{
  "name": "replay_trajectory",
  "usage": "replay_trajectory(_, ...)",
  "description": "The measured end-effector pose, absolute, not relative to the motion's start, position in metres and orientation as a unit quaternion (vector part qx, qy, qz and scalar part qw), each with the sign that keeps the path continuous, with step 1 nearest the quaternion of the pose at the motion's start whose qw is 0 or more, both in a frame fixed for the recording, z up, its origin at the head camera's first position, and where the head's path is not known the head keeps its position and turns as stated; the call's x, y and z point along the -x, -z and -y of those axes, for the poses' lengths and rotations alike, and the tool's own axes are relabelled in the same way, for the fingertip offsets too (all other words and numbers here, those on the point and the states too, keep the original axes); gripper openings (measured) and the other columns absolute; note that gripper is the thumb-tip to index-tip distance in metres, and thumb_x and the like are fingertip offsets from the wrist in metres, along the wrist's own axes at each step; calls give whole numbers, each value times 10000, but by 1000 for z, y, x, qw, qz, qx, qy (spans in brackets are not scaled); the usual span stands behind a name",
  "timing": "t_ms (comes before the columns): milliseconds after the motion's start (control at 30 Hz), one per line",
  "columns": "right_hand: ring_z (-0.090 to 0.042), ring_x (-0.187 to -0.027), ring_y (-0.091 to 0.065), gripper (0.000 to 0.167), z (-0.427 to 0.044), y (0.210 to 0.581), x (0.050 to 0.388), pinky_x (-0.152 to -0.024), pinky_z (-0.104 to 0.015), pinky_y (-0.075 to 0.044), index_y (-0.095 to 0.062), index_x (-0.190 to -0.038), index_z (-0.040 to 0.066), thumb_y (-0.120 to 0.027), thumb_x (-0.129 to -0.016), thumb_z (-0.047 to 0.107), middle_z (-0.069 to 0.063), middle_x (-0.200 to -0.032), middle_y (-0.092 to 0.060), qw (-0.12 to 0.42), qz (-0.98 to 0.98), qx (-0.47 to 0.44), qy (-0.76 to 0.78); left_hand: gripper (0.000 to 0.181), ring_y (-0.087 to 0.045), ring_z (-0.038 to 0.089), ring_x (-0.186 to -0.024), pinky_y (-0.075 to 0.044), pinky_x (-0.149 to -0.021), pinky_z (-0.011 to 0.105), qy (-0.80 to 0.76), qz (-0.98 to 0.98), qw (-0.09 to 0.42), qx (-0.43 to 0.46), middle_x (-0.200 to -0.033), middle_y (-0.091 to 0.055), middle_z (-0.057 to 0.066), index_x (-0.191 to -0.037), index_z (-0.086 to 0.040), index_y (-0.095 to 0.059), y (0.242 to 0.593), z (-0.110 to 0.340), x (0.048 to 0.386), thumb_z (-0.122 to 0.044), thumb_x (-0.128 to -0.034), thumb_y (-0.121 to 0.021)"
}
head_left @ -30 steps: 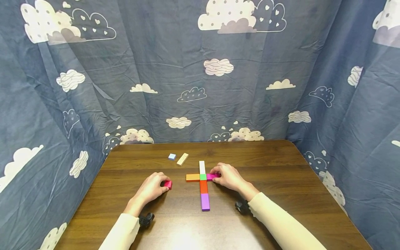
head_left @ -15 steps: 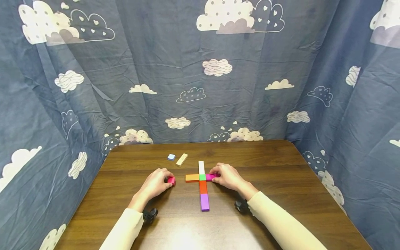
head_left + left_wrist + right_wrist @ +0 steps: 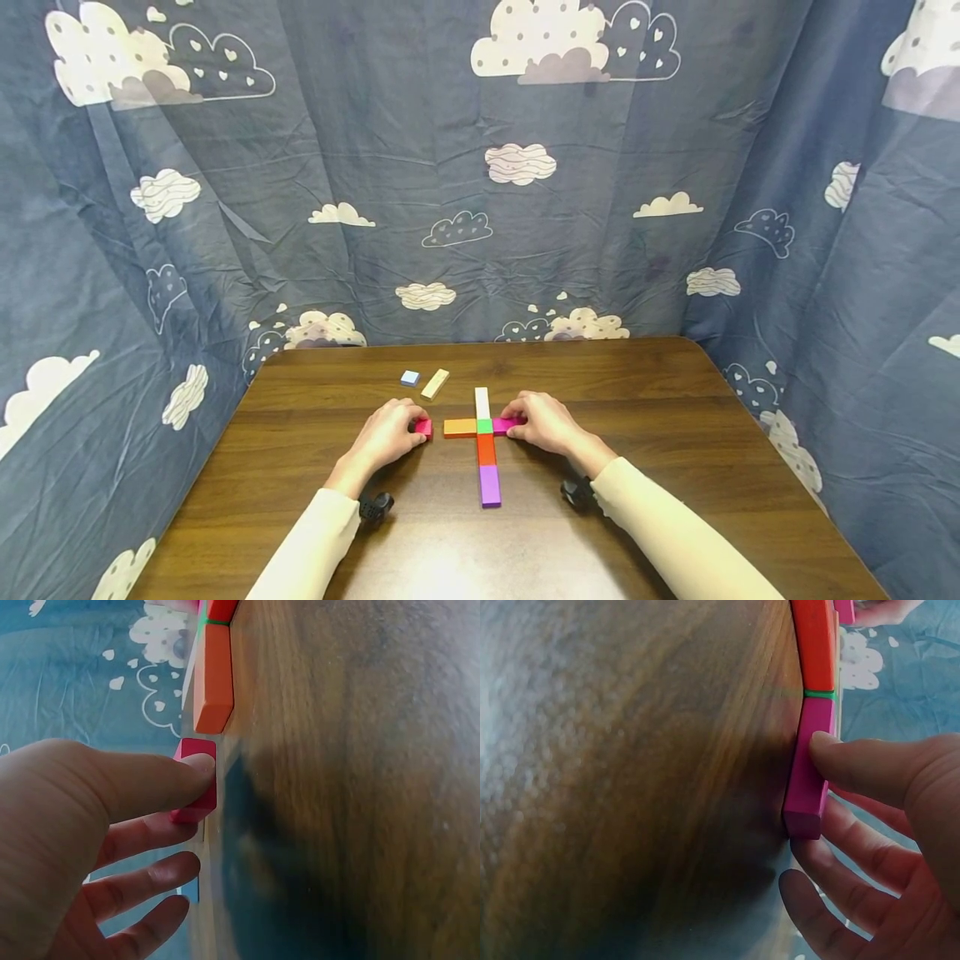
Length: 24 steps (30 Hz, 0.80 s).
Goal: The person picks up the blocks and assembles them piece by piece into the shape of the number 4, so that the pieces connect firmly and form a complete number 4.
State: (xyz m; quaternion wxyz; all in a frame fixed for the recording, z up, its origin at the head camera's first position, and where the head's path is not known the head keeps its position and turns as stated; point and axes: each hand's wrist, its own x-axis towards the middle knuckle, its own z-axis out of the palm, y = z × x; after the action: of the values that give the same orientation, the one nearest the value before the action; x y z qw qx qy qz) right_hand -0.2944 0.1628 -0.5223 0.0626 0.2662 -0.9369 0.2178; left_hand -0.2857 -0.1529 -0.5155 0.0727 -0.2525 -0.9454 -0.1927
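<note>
My left hand point(image 3: 389, 432) pinches a pinkish-red block point(image 3: 196, 780) between thumb and index finger, just left of the orange block point(image 3: 460, 427) with a small gap between them. My right hand point(image 3: 547, 423) pinches a magenta block point(image 3: 808, 769) that lies against the right side of a small green block point(image 3: 484, 426). Around the green block, a cross is laid out: the orange block on the left, a white block point(image 3: 482, 402) behind, a red block point(image 3: 487, 450) in front. A purple block point(image 3: 490, 486) continues the line toward me.
A small light-blue block point(image 3: 409, 377) and a cream block point(image 3: 435, 384) lie farther back on the brown wooden table point(image 3: 615, 375). Behind and beside the table hangs a blue curtain point(image 3: 360, 275) with a cloud print.
My left hand has moved right with the pinkish-red block, bringing it closer to the orange block. My right hand stays in place on the magenta block.
</note>
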Motion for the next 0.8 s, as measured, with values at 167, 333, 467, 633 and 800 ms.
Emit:
replay_trajectory(167,-119,-780,-614,235,-162,523,294,-704,-353,-496,-788,-993,164,-866,-773,196,51,-858,-666,60,936,-269,-219,178,-538,161,-810,-469,-726,387,192,945,74,254,-840,-600,-55,-902,-168,-735,521,148,289,-182,-773,-857)
replay_trajectory(333,-131,-781,-622,235,-163,523,294,-703,-345,-493,-789,-992,170,-870,-772,194,62,-850,-658,60,936,-267,-221,183,-529,156,-805,-465,-720,377,186,946,69,256,-859,-602,-65,-920,-180,-739,525,143,292,-200,-777,-852)
replay_trajectory(467,-121,-773,-615,228,-164,523,295,-695,-330,-490,-789,-985,178,-871,-773,194,75,-839,-645,64,936,-269,-220,188,-534,160,-811,-466,-712,383,190,946,70,253,-867,-613,-60,-928,-176,-745,525,141,294,-201,-777,-854)
replay_trajectory(633,-131,-774,-617,225,-163,523,295,-689,-330,-487,-789,-984,174,-868,-776,198,64,-842,-650,61,935,-269,-223,172,-534,164,-792,-462,-700,380,188,946,69,255,-838,-589,-69,-891,-185,-732,526,139,294,-200,-772,-855)
replay_trajectory(800,-125,-774,-611,226,-163,522,295,-688,-326,-485,-791,-990,174,-867,-780,206,57,-847,-657,60,935,-268,-224,160,-554,163,-806,-472,-715,381,186,946,68,257,-824,-577,-85,-875,-197,-730,526,137,296,-204,-771,-851)
